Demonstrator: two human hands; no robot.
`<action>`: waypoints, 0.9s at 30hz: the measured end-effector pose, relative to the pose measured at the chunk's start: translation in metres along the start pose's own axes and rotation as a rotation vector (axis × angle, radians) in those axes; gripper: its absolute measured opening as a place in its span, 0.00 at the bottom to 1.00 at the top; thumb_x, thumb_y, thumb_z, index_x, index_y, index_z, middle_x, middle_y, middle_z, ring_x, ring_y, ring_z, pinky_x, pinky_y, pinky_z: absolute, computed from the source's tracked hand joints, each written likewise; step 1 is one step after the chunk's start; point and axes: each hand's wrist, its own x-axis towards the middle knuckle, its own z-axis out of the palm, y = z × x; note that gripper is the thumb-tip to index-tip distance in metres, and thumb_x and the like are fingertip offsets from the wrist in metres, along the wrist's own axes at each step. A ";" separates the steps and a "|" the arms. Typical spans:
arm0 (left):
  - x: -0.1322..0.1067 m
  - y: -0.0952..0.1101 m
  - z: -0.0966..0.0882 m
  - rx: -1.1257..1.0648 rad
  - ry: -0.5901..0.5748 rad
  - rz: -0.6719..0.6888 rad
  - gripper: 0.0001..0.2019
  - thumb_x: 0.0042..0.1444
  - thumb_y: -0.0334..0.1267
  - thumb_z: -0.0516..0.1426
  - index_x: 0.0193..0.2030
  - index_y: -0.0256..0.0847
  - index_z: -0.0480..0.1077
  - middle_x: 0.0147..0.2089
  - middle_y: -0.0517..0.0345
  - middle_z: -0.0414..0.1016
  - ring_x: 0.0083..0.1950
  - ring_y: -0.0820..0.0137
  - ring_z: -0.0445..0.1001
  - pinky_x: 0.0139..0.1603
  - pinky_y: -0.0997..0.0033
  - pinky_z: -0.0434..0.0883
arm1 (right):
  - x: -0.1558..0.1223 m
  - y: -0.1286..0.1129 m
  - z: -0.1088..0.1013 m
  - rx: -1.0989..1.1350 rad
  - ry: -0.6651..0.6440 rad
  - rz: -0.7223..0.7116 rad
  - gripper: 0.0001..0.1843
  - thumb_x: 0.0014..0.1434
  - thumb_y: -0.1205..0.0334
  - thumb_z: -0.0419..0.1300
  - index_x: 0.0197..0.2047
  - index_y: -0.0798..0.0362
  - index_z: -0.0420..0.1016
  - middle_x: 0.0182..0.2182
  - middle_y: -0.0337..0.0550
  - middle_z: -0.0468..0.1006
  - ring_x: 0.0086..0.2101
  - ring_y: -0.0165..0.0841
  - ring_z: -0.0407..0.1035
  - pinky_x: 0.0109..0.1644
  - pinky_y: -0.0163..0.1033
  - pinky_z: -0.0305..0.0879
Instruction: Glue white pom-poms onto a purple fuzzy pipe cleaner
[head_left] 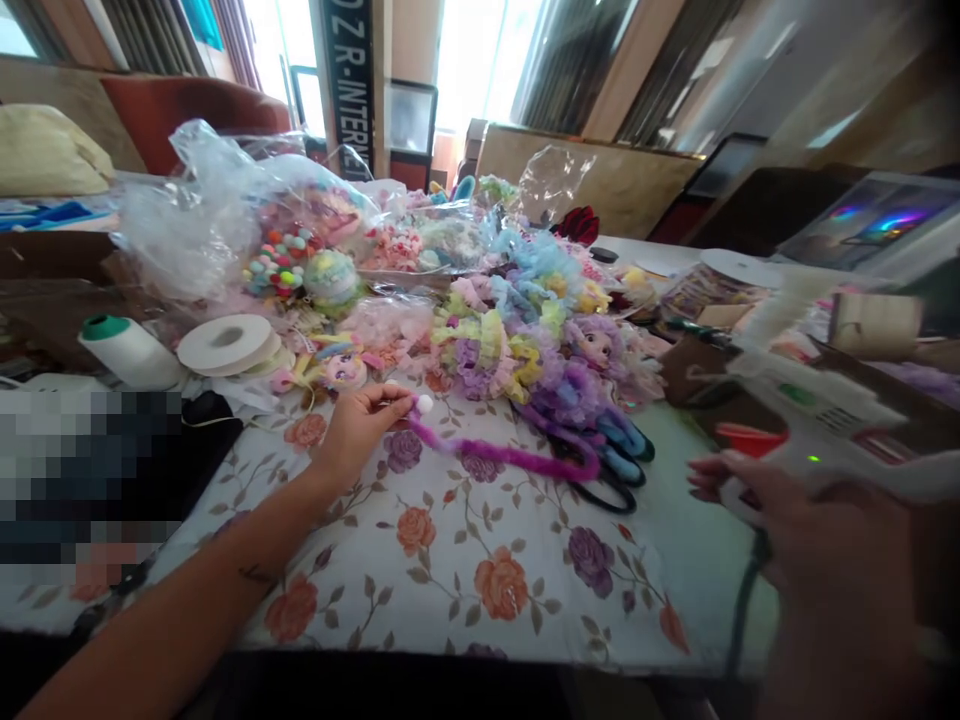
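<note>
As the flowered cloth over the surface stretches out in front of us, our right hand, blurred near the edge of view, has its grip wrapped about a white glue gun with a green light showing and a cable hanging below. A little farther on, our left hand has a narrow pinch on the left end of a fuzzy purple strand, which lies across the cloth and curls back at its right; where it finishes we cannot tell. A small white pompom sits at the pinched end, so we judge the work to be at an early stage: whether the pompom is stuck on we cannot tell, while the visible length beyond it looks bare. The gun is well apart from that end, so no gluing seems under way at this instant. Just beyond, dark bands and blue fuzzy loops crowd the curl, and a heap of pastel ruffles hems it in behind. Left of that sit a thread cone and a ribbon roll; crinkled plastic bags rise behind them, with a red chair and bright windows farthest off.
</note>
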 end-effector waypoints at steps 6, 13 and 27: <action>-0.012 0.004 0.006 0.093 -0.112 -0.035 0.10 0.49 0.42 0.66 0.35 0.37 0.79 0.28 0.56 0.79 0.28 0.72 0.74 0.29 0.75 0.72 | -0.041 -0.098 0.098 0.602 -0.289 0.061 0.18 0.45 0.54 0.71 0.40 0.49 0.80 0.22 0.39 0.77 0.20 0.32 0.67 0.25 0.40 0.65; -0.017 0.005 0.008 0.129 -0.173 0.033 0.09 0.51 0.41 0.65 0.35 0.38 0.79 0.27 0.58 0.77 0.27 0.75 0.70 0.28 0.77 0.67 | -0.056 -0.100 0.156 0.613 -0.446 0.073 0.15 0.43 0.56 0.72 0.35 0.53 0.81 0.32 0.42 0.81 0.24 0.30 0.69 0.28 0.37 0.68; -0.022 0.005 0.013 0.059 -0.254 -0.030 0.11 0.51 0.42 0.65 0.39 0.40 0.79 0.36 0.55 0.80 0.32 0.72 0.76 0.34 0.75 0.73 | -0.065 -0.100 0.147 0.633 -0.426 0.109 0.16 0.44 0.57 0.70 0.37 0.53 0.79 0.29 0.39 0.80 0.22 0.29 0.70 0.28 0.36 0.73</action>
